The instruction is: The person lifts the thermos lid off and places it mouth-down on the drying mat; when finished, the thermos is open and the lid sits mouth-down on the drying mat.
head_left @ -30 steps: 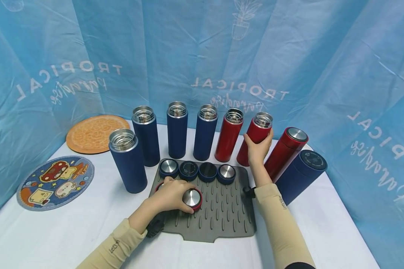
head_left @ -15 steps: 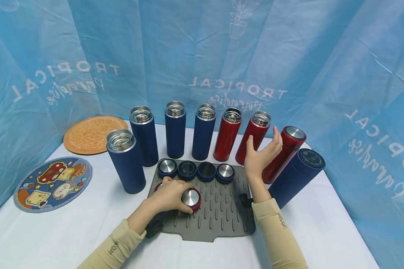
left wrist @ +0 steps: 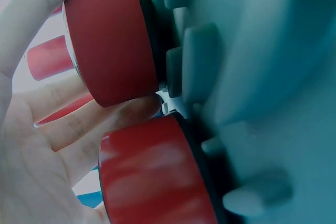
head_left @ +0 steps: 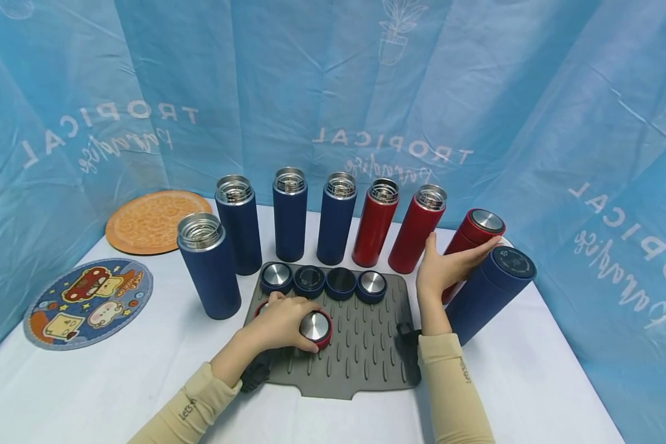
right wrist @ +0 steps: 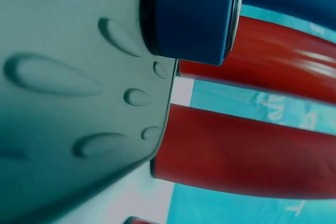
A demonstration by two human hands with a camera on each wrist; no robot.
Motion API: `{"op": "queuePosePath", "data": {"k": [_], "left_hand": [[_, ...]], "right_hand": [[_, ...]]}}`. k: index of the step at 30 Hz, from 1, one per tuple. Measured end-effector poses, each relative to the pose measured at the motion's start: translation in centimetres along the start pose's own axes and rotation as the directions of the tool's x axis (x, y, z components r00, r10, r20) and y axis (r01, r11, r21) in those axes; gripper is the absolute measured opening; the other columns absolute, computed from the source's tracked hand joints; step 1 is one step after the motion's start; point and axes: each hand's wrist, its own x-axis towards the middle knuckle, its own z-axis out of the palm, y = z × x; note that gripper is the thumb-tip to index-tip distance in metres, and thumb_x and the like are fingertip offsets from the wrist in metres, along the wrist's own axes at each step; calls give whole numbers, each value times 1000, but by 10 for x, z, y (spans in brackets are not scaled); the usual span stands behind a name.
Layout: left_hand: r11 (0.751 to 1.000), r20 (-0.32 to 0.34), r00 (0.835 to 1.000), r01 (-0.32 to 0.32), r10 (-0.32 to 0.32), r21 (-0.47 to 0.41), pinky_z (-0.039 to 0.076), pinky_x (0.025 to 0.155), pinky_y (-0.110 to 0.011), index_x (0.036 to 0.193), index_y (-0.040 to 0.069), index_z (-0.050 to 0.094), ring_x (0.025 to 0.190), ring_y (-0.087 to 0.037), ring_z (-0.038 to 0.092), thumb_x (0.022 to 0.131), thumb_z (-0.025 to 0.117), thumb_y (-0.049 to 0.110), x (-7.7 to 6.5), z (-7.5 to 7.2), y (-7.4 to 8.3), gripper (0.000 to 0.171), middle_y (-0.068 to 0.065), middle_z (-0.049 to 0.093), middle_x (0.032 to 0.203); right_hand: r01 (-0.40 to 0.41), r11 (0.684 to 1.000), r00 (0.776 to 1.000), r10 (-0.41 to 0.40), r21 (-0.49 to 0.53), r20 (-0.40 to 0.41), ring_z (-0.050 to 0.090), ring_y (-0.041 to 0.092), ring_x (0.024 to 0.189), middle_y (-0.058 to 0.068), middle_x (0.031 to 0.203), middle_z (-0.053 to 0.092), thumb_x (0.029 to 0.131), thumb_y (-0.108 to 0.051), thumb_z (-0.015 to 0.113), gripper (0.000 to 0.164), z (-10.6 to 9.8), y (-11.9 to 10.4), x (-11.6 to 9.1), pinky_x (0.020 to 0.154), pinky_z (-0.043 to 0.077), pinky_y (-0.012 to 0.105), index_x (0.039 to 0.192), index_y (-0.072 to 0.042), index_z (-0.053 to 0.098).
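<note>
My left hand holds a silver-topped red bottle lid on the grey ridged mat, thumb and fingers around its sides. A second red lid sits close under the palm; in the head view the hand mostly hides it. My right hand stands in front of a capped red thermos, its fingers stretched rightward across it and its thumb up. Whether it touches that thermos is unclear. Just right of the fingers leans a capped blue thermos. The right wrist view shows none of the hand.
Several blue lids line the mat's back edge. Behind them stand lidless thermoses, blue and red. An orange-slice placemat and a cartoon placemat lie at left. A blue curtain surrounds the white table.
My right hand has let go of the open red thermos and moved right, to the capped red one. The open thermos stays standing. My left hand keeps its hold on the red lid.
</note>
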Motion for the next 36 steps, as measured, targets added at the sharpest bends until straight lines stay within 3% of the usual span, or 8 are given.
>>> {"op": "queuePosePath", "data": {"k": [3,7,14,19,25,29,33,36], "left_hand": [[1000,1,1000,-1,1,-1,31,79,-48,117,8,62,93,-20,60,59,84,41,0,0,0,70,-8,64,109],[1000,0,1000,-6,6,2,31,78,-48,116,8,62,92,-20,60,59,84,41,0,-1,1,69,-8,64,109],[1000,-3,1000,-12,12,4,31,78,-48,116,8,62,91,-19,60,59,84,42,0,-2,0,69,-7,64,108],[1000,7,1000,-9,9,-10,30,77,-46,116,8,62,92,-19,60,59,84,41,0,-2,0,69,-7,64,109],[1000,8,1000,-6,7,-12,30,78,-47,116,8,63,92,-19,60,59,84,41,1,-2,0,69,-7,64,109],[1000,8,1000,-5,5,-5,31,78,-48,115,10,63,92,-18,60,59,84,42,1,-1,-1,68,-6,64,108],[1000,18,1000,-12,12,-3,31,79,-48,118,11,62,95,-19,59,60,83,43,1,-1,-1,70,-6,63,111],[1000,29,999,-25,25,0,32,80,-49,121,12,60,98,-19,59,60,83,44,1,-1,-1,72,-6,62,114]], "right_hand": [[-184,983,983,184,21,8,9,5,138,-3,153,9,80,-30,70,100,-1,6,3,110,15,26,148,-16,-2],[-320,947,947,320,29,9,15,8,137,1,151,15,81,-25,69,95,-3,15,7,110,16,23,147,-13,1],[-309,950,951,310,51,-6,19,7,134,-1,149,21,82,-24,69,91,-2,19,8,106,24,21,147,-14,8],[-273,959,962,273,77,17,27,8,131,-3,145,28,78,-22,73,90,-3,11,1,104,31,28,146,-20,13],[-78,986,997,78,147,8,34,8,124,-3,135,40,73,-22,78,83,-3,-12,-11,98,37,31,139,-18,28],[93,974,992,-107,207,60,35,10,123,1,132,42,71,-22,79,79,-8,-29,-20,95,41,35,135,-15,34],[304,944,940,-319,125,124,41,17,117,8,125,47,68,-20,80,72,-14,-42,-27,91,43,41,128,-18,40],[484,873,855,-486,57,181,47,25,110,14,117,51,66,-22,79,69,-18,-49,-32,89,42,46,125,-18,42]]}}
